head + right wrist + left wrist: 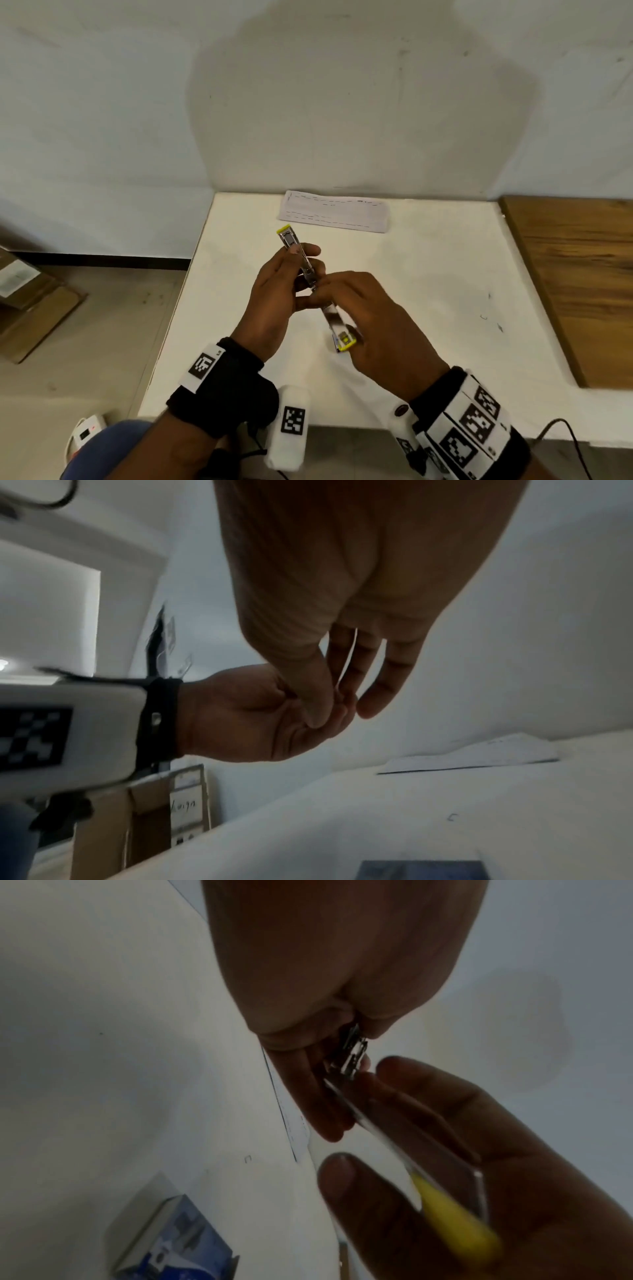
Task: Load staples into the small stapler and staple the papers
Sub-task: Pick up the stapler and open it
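The small stapler (291, 241), chrome with yellow ends, is swung open into one long line and held above the white table (428, 274). My left hand (284, 284) grips its far half, fingers curled round the metal channel (352, 1053). My right hand (370, 315) pinches it with thumb and forefinger near the hinge; the near half with its yellow tip (455, 1223) runs under that hand. The right wrist view shows the pinch against the left palm (240, 718); what lies between the fingertips is hidden. The papers (335, 212) lie flat at the table's back edge. A blue staple box (178, 1240) sits below the stapler.
A wooden board (582, 274) adjoins the table on the right. Cardboard boxes (30, 308) stand on the floor to the left. A black cable (565, 431) hangs at the table's front right corner. A tiny loose staple (483, 317) lies right of my hands.
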